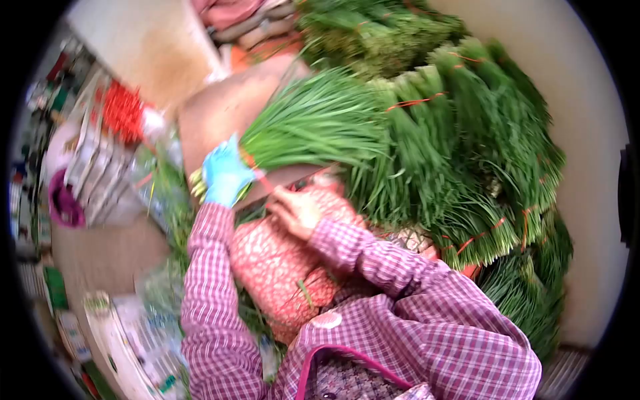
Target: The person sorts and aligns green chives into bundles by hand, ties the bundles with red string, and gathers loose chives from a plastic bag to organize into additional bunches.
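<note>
A bunch of garlic chives (320, 120) lies across a brown board, its long green leaves spreading to the right. My left hand (225, 175), in a light blue glove, is closed around the bunch near its pale stem ends. An orange-red tie (264, 181) runs from the bunch to my bare right hand (298, 211), whose fingers are pinched on it. Below that hand, a pinkish-red patterned cloth (280, 257) covers my lap area. How far the tie goes around the stems is hidden by the glove.
Tied bundles of chives (467, 127) are piled to the right, with more greens (380, 33) at the back. The brown board (213, 113) lies under the bunch. Red ties (120, 112) hang at the left, near a white plastic basket (100, 167). A pale wall (587, 167) bounds the right.
</note>
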Demonstrator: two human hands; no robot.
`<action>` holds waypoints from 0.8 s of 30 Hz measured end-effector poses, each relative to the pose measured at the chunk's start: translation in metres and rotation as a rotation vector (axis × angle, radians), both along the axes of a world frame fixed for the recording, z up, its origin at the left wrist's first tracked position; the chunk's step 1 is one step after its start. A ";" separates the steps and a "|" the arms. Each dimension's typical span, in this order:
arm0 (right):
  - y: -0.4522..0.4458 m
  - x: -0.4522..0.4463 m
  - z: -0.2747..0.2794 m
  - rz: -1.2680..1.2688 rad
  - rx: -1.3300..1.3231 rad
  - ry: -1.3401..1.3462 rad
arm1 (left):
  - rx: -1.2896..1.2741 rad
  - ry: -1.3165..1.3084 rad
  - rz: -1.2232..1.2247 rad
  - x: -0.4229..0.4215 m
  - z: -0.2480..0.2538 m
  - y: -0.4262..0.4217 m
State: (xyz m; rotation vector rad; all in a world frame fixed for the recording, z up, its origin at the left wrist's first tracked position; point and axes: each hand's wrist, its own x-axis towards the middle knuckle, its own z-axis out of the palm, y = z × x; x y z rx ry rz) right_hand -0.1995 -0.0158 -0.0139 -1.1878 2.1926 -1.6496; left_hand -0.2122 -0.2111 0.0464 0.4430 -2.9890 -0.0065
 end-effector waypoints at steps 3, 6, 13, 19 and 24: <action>0.002 -0.013 -0.008 0.057 0.095 0.075 | -0.009 -0.159 0.030 -0.006 0.015 0.010; 0.012 -0.016 0.011 0.083 0.066 0.197 | -0.117 -0.257 0.016 -0.010 0.024 0.021; 0.033 -0.064 0.060 -0.175 0.209 0.567 | -0.170 -0.206 -0.094 -0.019 0.028 0.021; 0.038 -0.097 0.096 -0.233 0.319 0.670 | -0.597 -0.163 -0.259 -0.020 0.098 0.087; 0.113 -0.087 0.116 -0.389 0.290 0.598 | -0.735 0.159 -0.662 -0.035 0.128 0.146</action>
